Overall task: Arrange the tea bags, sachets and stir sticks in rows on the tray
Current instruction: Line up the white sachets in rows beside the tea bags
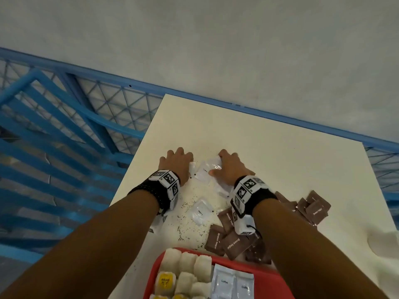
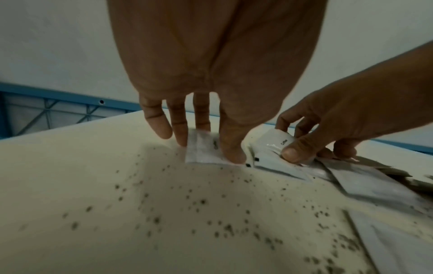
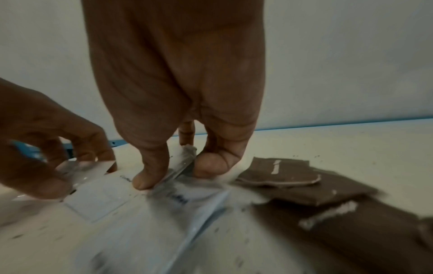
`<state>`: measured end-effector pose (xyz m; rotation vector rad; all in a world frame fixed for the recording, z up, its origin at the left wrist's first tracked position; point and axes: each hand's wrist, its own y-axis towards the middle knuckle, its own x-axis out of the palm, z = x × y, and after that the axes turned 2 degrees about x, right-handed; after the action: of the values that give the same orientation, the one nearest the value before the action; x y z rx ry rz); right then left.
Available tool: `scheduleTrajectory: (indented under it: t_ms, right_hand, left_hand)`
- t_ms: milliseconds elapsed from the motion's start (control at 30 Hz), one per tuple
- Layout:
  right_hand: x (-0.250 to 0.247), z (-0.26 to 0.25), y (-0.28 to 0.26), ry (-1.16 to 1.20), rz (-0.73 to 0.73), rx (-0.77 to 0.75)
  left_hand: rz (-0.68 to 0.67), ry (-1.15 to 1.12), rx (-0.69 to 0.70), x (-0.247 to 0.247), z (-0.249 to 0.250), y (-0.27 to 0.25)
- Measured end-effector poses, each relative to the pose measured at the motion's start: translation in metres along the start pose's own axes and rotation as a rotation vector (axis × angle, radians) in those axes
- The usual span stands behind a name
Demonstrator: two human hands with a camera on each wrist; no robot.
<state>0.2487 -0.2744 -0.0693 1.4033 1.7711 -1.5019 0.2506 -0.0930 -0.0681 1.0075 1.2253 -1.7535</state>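
Red tray (image 1: 265, 283) at tabletop's near edge, white sachet (image 2: 201, 150) pinched by left hand (image 1: 176, 164), coffee sachet (image 2: 273, 146) gripped by right hand (image 1: 232, 167).

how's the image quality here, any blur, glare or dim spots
Head view: dim but fairly sharp, "Coffee" readable on the sachets on the red tray, wide-angle bend at the edges. Left wrist view: table specks smeared, sachet under the left hand soft. Right wrist view: blurriest, brown sachets streaked, small glare on the white sachet held by the right hand.
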Motion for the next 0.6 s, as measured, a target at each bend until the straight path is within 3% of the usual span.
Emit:
scheduleTrajectory:
  t_ms: [133,300,433,500,600]
  right_hand:
    - [0.016,-0.003,-0.013,0.153,-0.067,-0.136]
    - [-0.029,0.014,-0.032,0.263,-0.012,-0.171]
    - [-0.038,0.023,-0.056,0.160,-0.226,-0.146]
    - [-0.025,0.020,-0.066,0.154,-0.318,-0.129]
    - [0.005,0.011,-0.076,0.095,-0.239,-0.122]
  left_hand:
    - [-0.081,-0.150,-0.058,0.002,-0.010,-0.006]
    - [-0.135,-0.300,-0.075,-0.018,-0.027,-0.013]
    - [-0.173,-0.449,-0.051,-0.034,-0.019,-0.016]
    - [-0.184,-0.454,-0.013,-0.033,-0.004,-0.016]
    - [-0.135,-0.332,0.063,-0.020,0.018,-0.017]
